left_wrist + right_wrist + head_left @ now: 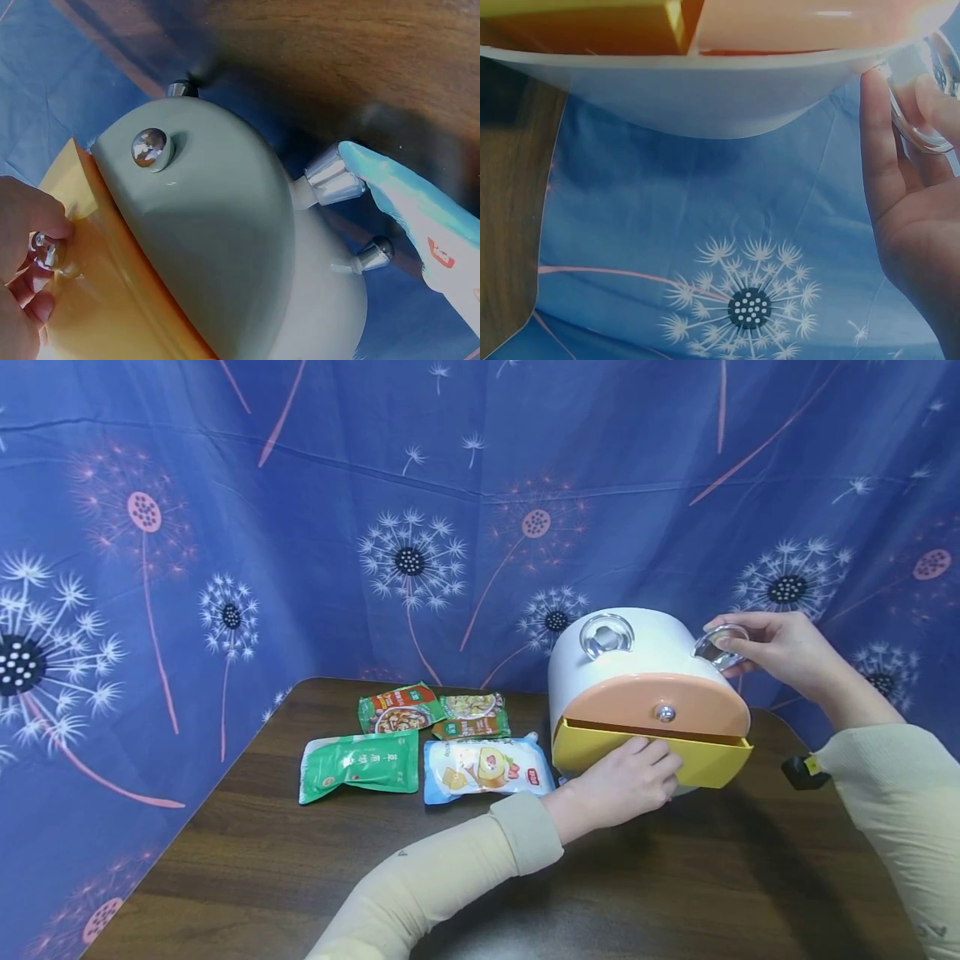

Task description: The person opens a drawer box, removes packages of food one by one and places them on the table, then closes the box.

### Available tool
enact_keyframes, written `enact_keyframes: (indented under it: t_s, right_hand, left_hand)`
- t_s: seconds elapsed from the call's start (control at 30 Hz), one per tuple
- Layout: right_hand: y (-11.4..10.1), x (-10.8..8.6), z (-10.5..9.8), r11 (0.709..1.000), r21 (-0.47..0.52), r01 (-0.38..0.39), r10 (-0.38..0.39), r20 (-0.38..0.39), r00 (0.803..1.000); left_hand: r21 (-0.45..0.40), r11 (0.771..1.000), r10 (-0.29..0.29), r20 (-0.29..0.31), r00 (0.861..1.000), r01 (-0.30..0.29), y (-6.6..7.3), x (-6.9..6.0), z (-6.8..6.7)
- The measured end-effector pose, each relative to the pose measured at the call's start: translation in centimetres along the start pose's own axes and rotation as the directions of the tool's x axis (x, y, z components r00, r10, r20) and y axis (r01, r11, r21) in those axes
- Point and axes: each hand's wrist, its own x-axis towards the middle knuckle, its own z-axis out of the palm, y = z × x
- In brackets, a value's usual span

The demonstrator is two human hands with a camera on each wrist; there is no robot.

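A rounded white storage box (pixel 651 642) stands on the table, with a peach drawer (pixel 622 708) above, a yellow drawer (pixel 708 762) in the middle and a grey-green drawer (pixel 217 225) below. The yellow drawer sits partly pulled out. My left hand (pixel 626 781) pinches its silver knob (pixel 46 251) between thumb and fingers. At the box's top right, my right hand (pixel 787 660) grips a silver ear-shaped piece (pixel 718 643). The matching ear on the left (pixel 606 635) is untouched. The peach drawer is closed, with a round knob (pixel 664 713).
Left of the box lie a blue-white food pouch (pixel 487 768), a green pouch (pixel 360 764) and two smaller packets, one red-green (pixel 401 708), one green-brown (pixel 472 717). A black-and-yellow object (pixel 806 772) lies by the right sleeve. Blue dandelion-print cloth (pixel 480 468) hangs behind the table (pixel 247 868).
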Motion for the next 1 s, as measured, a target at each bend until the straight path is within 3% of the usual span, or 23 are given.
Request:
enact_keyframes:
  t_s: [0.23, 1.0]
  right_hand:
    - [0.0, 0.0, -0.1, 1.000, -0.010, -0.004, 0.004, -0.005, 1.000]
    - [0.3, 0.0, -0.1, 0.999, -0.041, 0.013, -0.012, 0.002, 1.000]
  left_hand:
    - [-0.002, 1.000, -0.017, -0.010, 1.000, 0.017, -0.3, 0.3, 0.7]
    - [-0.003, 1.000, -0.008, 0.042, 0.999, 0.009, -0.7, 0.6, 1.4]
